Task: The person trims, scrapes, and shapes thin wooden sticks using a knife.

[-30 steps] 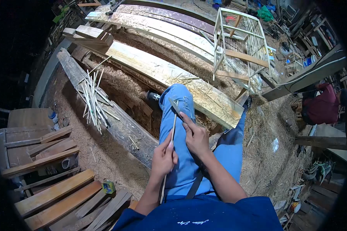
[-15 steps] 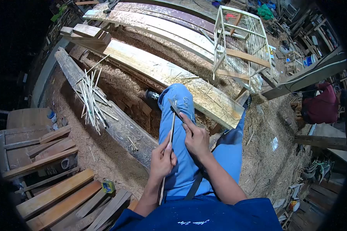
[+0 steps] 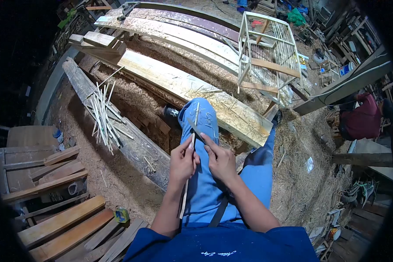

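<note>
Above my raised knee, my left hand [image 3: 183,163] is closed round a thin wooden stick [image 3: 184,199], whose lower part runs down over my thigh. My right hand [image 3: 220,160] grips a knife, its blade [image 3: 194,126] slanting up to the left across the stick's upper end. The knife's handle is mostly hidden by the fingers. To the left, a loose pile of thin pale sticks [image 3: 102,114] lies across a rough weathered plank [image 3: 139,146]. Beyond the knee stretches a thick pale board [image 3: 161,76] strewn with shavings.
A slatted wooden cage [image 3: 270,56] stands at the upper right. Boards [image 3: 65,220] and a yellow-green tape measure [image 3: 121,215] lie at the lower left. A person in a dark red top [image 3: 363,118] is at the far right. Shavings cover the floor.
My left hand has moved up toward the knife, with the stick. The blade now sits lower and tilts further left. A thin pale strip shows across the knee above the blade.
</note>
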